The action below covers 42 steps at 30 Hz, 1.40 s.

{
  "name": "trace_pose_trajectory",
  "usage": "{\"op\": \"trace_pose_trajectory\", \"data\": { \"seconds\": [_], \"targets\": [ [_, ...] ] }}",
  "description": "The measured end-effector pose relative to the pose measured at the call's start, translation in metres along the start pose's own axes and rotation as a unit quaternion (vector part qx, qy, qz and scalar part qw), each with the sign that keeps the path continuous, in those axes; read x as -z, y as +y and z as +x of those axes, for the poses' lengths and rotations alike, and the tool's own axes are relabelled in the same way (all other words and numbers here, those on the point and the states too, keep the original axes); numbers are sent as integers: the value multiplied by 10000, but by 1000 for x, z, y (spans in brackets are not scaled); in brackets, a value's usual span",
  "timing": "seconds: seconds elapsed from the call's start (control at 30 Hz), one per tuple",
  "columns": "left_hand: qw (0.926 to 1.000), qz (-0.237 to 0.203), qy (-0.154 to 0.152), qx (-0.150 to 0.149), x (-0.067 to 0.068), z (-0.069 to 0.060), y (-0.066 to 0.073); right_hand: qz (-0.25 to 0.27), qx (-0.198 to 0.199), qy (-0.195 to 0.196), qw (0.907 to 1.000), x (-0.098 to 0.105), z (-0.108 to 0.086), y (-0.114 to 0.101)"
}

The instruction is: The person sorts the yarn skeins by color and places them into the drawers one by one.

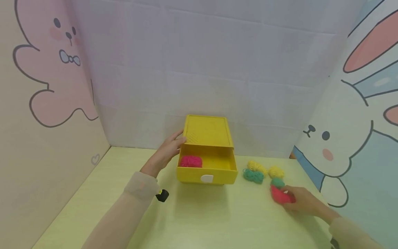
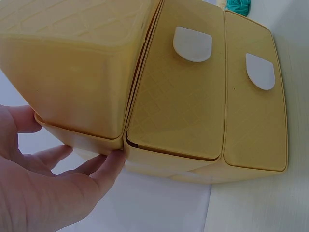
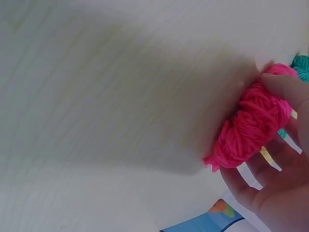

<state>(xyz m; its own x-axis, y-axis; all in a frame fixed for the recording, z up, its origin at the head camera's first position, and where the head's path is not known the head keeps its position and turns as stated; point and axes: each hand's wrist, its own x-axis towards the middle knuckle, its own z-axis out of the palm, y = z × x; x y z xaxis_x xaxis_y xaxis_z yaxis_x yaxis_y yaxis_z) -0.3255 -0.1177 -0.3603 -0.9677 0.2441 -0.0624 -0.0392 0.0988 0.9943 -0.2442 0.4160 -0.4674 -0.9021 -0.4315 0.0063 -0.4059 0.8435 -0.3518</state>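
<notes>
In the head view, my left hand (image 1: 168, 150) rests its fingertips against the left side of a yellow drawer cabinet (image 1: 208, 129). The cabinet's top drawer (image 1: 189, 175) is pulled out, and a pink yarn bundle (image 1: 191, 161) lies at its left. Close up in the left wrist view, the fingers (image 2: 108, 171) of that hand touch the cabinet's side wall, beside two lower drawers (image 2: 181, 92) that are pushed in. At the right of the table, my right hand (image 1: 300, 200) grips another pink yarn bundle (image 3: 253, 123) between thumb and fingers, low over the tabletop.
Two yellow yarn bundles (image 1: 276, 172) and two green ones (image 1: 253, 176) lie on the table (image 1: 248, 221) between the cabinet and my right hand. A white back wall (image 1: 211, 62) and printed side walls (image 1: 360, 173) enclose the table.
</notes>
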Motion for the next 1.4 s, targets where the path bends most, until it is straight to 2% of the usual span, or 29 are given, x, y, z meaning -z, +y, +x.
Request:
{"op": "trace_pose_trajectory", "data": {
  "seconds": [0.13, 0.33, 0.4, 0.7, 0.87, 0.97, 1.13, 1.4],
  "targets": [
    [10000, -14, -35, -22, 0, 1, 0, 22, 123, -83, 9999, 3, -2, -4],
    [10000, 15, -9, -37, 0, 2, 0, -258, 664, 96, 9974, 19, 1, -21],
    [10000, 34, -12, -57, 0, 2, 0, -310, 761, 150, 9965, 27, 4, -32],
    [9999, 3, -58, -93, 1, 1, -2, -425, 735, 409, 9955, 69, 22, -85],
    [9999, 23, -68, -94, 1, -1, -1, -509, 1136, 807, 9889, 90, 32, -113],
    [9999, 19, -69, -98, 0, -2, 0, -480, 1297, 918, 9861, 102, 40, -130],
    [9999, 13, -64, -105, 1, -2, 0, -497, 1068, 723, 9904, 123, 53, -163],
    [10000, 1, -44, -75, 0, -2, 0, -805, 1196, 605, 9877, 136, 72, -205]
  ]
}}
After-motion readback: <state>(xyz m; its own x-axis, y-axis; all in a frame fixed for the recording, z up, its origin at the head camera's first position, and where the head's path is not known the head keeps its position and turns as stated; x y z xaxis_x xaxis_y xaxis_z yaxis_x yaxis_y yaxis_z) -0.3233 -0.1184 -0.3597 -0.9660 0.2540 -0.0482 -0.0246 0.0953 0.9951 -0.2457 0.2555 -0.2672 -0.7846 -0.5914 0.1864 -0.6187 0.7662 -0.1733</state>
